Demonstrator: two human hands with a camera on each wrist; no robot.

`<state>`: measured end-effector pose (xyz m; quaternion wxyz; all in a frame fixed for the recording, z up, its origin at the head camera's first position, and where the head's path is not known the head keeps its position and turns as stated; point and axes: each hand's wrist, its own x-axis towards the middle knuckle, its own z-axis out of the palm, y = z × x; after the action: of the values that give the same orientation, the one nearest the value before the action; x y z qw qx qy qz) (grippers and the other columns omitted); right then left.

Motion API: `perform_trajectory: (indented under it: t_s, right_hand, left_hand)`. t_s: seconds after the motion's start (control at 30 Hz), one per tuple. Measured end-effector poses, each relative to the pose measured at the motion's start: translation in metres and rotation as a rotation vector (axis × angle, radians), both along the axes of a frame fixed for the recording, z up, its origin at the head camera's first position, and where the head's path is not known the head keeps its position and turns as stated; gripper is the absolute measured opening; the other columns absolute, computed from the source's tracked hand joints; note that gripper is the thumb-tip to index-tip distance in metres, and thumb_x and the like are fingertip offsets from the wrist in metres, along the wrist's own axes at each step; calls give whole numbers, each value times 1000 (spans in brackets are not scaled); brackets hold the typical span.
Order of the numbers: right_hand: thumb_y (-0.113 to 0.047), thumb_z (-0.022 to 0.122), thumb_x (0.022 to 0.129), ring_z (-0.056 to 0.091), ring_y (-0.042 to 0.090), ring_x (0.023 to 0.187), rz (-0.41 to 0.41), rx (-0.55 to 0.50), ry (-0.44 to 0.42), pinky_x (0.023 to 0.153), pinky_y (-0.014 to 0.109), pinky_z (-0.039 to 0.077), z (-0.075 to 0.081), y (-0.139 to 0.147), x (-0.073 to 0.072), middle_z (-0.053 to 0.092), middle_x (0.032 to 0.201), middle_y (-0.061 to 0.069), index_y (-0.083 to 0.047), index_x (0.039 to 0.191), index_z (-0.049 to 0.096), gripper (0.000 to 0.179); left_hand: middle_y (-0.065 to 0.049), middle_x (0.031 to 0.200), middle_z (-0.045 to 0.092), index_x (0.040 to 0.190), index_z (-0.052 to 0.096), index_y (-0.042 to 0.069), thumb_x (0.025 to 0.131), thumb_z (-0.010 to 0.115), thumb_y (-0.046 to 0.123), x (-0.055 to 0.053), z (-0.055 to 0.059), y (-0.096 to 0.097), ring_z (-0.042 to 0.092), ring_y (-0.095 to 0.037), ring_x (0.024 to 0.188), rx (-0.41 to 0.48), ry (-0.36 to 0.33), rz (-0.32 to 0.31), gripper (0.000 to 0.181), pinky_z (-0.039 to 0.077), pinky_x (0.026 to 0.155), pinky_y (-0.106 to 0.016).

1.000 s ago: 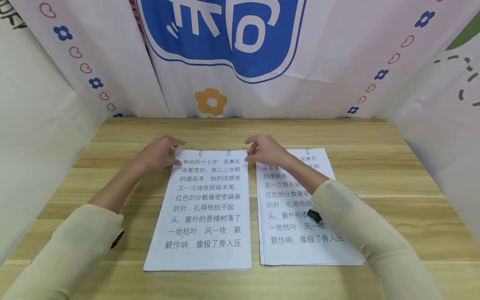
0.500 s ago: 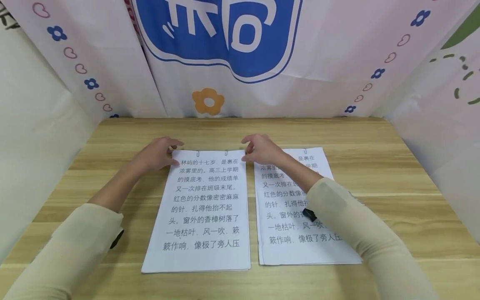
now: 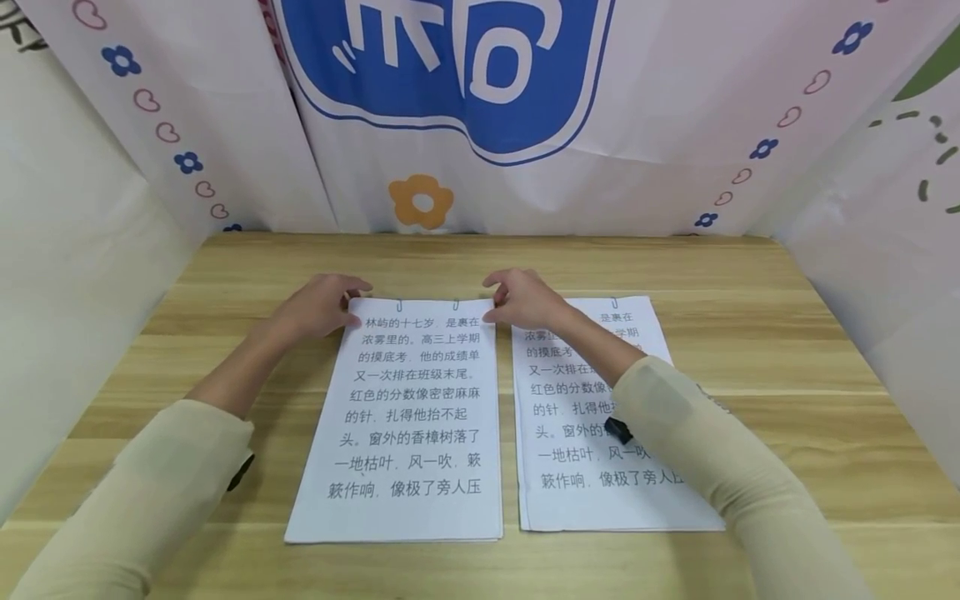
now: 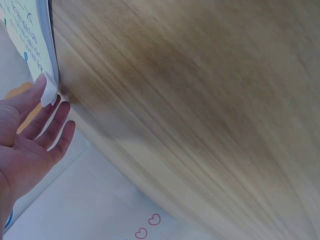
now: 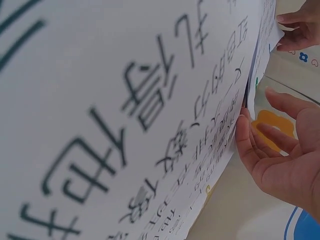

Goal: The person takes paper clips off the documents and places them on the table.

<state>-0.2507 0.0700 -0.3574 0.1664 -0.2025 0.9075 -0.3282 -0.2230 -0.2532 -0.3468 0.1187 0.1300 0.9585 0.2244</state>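
Observation:
Two stacks of printed paper sheets lie side by side. The left stack point(image 3: 412, 400) carries two paper clips, a left clip point(image 3: 400, 306) and a right clip point(image 3: 455, 305), along its top edge. My left hand point(image 3: 318, 304) pinches its top left corner; in the left wrist view the thumb lies on the slightly bent corner, the other fingers behind it. Across from it, my right hand point(image 3: 528, 298) holds the top right corner between thumb and fingers point(image 5: 287, 100). My right forearm passes over the right stack point(image 3: 577, 504), hiding part of its text and top edge. One clip point(image 3: 614, 303) shows there.
Both stacks rest on a wooden table point(image 3: 787, 333). A white printed curtain point(image 3: 637, 183) rises behind the table's far edge, with more white cloth at both sides. A narrow strip of wood separates the stacks.
The right hand has shifted very slightly left over the corner of the left stack. The left hand stays at its corner. Both stacks look unmoved; the view sways a little.

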Motion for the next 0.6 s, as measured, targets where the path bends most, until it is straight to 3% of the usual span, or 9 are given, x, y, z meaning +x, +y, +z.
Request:
perform_trajectory:
  t_s: [0.27,0.6]
  right_hand:
    - [-14,80,90,66,25,100,-2,6,5,87,34,56,0,-2,-1,71,112,13,-2,146,55,62]
    - [-13,80,91,66,28,105,-1,-5,10,92,36,56,0,-4,-2,70,117,16,-2,144,56,59]
  left_hand:
    - [-34,125,60,141,52,-13,94,64,-10,-2,1,5,60,-42,108,-29,3,10,49,52,93,-52]
    - [-33,117,64,133,60,-13,95,58,-12,-6,-3,1,62,-45,107,-30,61,11,38,53,92,-54]
